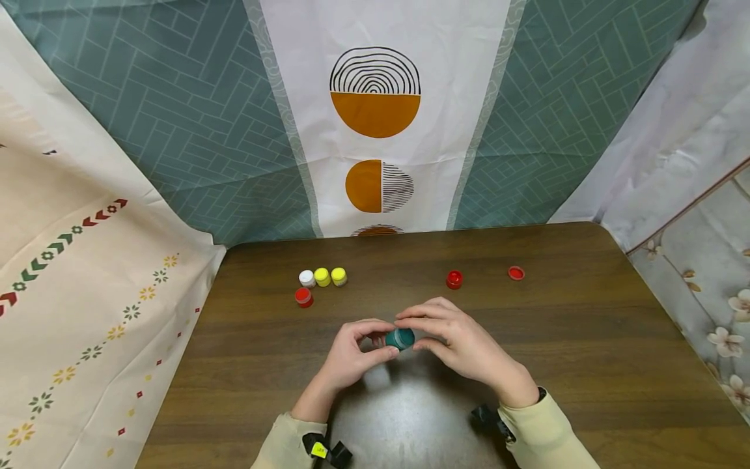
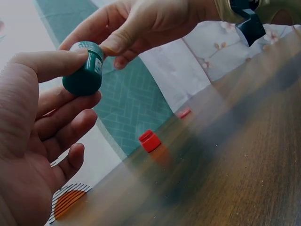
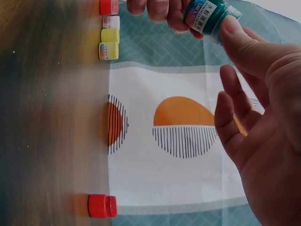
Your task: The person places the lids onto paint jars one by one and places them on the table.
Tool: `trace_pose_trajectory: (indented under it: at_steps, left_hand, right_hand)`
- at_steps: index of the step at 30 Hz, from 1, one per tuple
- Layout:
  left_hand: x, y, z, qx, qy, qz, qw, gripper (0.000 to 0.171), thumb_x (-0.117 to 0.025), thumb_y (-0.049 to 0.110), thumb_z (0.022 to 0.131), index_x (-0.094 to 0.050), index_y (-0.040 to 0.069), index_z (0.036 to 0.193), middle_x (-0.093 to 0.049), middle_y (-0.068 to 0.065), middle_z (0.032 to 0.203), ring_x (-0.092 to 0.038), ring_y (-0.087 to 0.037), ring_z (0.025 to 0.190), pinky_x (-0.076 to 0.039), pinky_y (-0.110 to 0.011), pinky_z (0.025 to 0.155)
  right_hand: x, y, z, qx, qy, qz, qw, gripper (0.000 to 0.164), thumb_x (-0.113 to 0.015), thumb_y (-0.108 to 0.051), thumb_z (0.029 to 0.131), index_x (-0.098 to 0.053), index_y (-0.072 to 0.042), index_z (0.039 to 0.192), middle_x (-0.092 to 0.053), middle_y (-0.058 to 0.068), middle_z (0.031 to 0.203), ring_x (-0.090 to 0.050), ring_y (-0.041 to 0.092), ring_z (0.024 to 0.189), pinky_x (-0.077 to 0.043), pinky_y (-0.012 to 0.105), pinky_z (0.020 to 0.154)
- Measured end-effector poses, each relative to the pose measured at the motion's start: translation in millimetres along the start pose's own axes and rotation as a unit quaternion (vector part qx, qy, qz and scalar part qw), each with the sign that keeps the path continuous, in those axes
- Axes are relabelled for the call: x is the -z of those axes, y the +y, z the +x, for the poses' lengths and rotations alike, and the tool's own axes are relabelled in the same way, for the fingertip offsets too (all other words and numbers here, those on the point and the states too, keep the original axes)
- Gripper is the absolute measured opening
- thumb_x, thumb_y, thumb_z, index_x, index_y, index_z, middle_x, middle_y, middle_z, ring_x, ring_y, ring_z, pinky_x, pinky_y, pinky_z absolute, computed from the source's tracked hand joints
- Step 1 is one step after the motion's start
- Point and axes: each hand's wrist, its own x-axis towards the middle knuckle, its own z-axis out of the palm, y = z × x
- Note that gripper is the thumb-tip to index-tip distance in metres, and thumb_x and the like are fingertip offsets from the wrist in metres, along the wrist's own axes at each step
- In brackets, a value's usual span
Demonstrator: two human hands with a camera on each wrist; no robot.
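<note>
Above the middle of the table, my left hand (image 1: 354,352) holds a small green paint jar (image 1: 400,339) between thumb and fingers. The jar is tilted, and its label faces the right wrist camera. My right hand (image 1: 454,335) has its thumb and fingers around the ribbed lid (image 2: 88,46), pinching it from the other side. In the right wrist view, the right thumb lies against the lid end of the jar (image 3: 201,16). The lid is on the jar in the left wrist view. The other fingers of the left hand (image 2: 28,136) are spread below the jar.
A red jar (image 1: 454,279) without a lid stands at the back right, with a red lid (image 1: 516,273) farther right. At the back left are a white jar (image 1: 306,279), two yellow jars (image 1: 321,277) and a red jar (image 1: 303,298). Patterned cloth hangs behind the brown table (image 1: 234,365).
</note>
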Motion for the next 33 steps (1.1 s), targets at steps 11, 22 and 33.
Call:
trace_pose_trajectory:
  at_steps: [11, 22, 33]
  left_hand:
    - [-0.3, -0.1, -0.4, 0.003, -0.01, -0.015, 0.9998, 0.023, -0.082, 0.006, 0.092, -0.08, 0.006, 0.115, -0.077, -0.004, 0.104, -0.064, -0.016, 0.082, -0.056, -0.033, 0.075]
    - [-0.8, 0.4, 0.0, 0.004, -0.011, -0.015, 0.9998, 0.024, -0.083, 0.006, 0.092, -0.08, 0.007, 0.115, -0.077, -0.004, 0.105, -0.064, -0.016, 0.083, -0.057, -0.036, 0.075]
    - [3.2, -3.3, -1.8, -0.007, -0.009, -0.023, 0.9997, 0.023, -0.081, 0.002, 0.093, -0.079, 0.004, 0.115, -0.076, -0.008, 0.103, -0.063, -0.016, 0.082, -0.056, -0.034, 0.075]
  right_hand:
    - [0.3, -3.6, 0.1, -0.022, 0.007, -0.024, 0.999, 0.038, -0.087, -0.023, 0.091, -0.078, -0.021, 0.127, -0.072, -0.011, 0.127, -0.058, 0.011, 0.116, -0.054, 0.03, 0.092]
    - [-2.6, -6.5, 2.0, -0.065, 0.011, -0.055, 0.996, 0.037, -0.091, -0.038, 0.085, -0.077, -0.027, 0.116, -0.069, -0.022, 0.104, -0.056, 0.007, 0.103, -0.053, 0.029, 0.081]
    - [5.2, -2.0, -0.2, -0.02, 0.001, 0.001, 1.0, 0.06, -0.089, -0.033, 0.086, -0.07, -0.022, 0.142, -0.066, -0.008, 0.142, -0.056, 0.015, 0.123, -0.052, 0.036, 0.098]
